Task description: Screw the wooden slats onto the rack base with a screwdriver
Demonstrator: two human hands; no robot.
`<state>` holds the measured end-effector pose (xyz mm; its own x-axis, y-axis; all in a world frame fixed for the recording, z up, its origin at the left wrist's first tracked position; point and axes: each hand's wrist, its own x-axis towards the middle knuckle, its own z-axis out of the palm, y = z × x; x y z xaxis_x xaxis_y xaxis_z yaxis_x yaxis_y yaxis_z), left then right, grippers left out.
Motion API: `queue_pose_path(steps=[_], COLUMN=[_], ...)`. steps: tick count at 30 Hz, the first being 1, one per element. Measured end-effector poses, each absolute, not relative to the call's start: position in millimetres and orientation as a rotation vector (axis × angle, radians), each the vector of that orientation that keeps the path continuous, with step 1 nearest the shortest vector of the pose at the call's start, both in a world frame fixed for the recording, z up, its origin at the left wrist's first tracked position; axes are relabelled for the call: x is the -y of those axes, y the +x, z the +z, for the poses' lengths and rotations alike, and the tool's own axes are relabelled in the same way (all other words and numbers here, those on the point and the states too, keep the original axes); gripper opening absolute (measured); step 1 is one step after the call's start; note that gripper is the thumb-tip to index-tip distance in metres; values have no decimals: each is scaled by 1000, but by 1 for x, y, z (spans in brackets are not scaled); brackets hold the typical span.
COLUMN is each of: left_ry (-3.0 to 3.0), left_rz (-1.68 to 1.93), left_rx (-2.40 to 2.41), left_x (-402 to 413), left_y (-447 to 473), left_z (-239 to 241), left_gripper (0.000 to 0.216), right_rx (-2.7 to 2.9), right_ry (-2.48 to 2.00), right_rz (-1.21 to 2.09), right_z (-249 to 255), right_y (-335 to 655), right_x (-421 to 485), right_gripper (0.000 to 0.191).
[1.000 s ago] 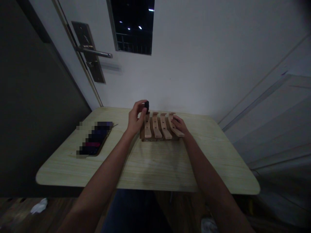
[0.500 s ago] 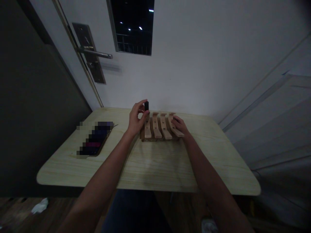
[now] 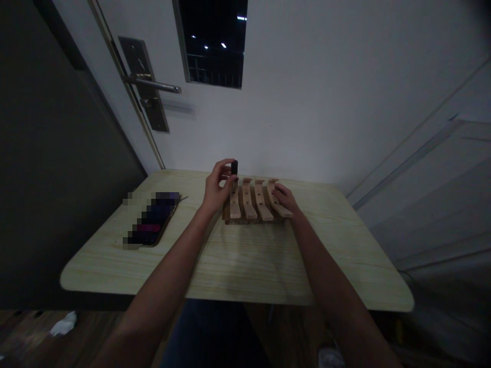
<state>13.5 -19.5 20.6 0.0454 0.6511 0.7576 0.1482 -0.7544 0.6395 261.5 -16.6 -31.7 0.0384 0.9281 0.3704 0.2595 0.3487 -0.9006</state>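
A small wooden rack (image 3: 253, 204) of several curved slats on a darker base sits near the far edge of a pale wood-grain table (image 3: 238, 255). My left hand (image 3: 215, 188) is pinched on a small black handle (image 3: 234, 167) that stands upright over the far end of the leftmost slat; what is below the handle is hidden by my fingers. My right hand (image 3: 284, 199) rests on the rightmost slat, its fingers curled against the wood and holding the rack down.
A blurred dark flat object (image 3: 151, 225) lies on the table's left side. A door with a metal lever handle (image 3: 153, 87) stands at the left, a white wall with a dark window (image 3: 215, 41) behind. Crumpled paper (image 3: 63, 324) lies on the floor.
My left fingers have shifted slightly on the black handle, which stays over the leftmost slat. The view has drifted a little. My right hand has kept its place on the rack.
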Motion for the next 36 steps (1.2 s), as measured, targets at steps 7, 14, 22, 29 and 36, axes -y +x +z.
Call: queue_pose_path(steps=[7, 14, 22, 29, 36], left_ry=[1932, 2076, 2014, 2034, 2028], left_rz=[1787, 1686, 1868, 1717, 1868], left_rx=[-835, -736, -784, -678, -842], left_x=[19, 28, 20, 27, 21], left_y=[13, 16, 16, 16, 16], left_z=[21, 25, 23, 25, 23], left_gripper=[44, 39, 38, 34, 36], right_rx=[1469, 1476, 1505, 1506, 1459], right_ry=[-1158, -1122, -1133, -1138, -1156], right_rz=[725, 743, 733, 731, 733], right_z=[-35, -34, -32, -33, -36], right_y=[264, 263, 263, 263, 264], right_x=[14, 15, 17, 16, 13], right_gripper=[32, 29, 28, 29, 33])
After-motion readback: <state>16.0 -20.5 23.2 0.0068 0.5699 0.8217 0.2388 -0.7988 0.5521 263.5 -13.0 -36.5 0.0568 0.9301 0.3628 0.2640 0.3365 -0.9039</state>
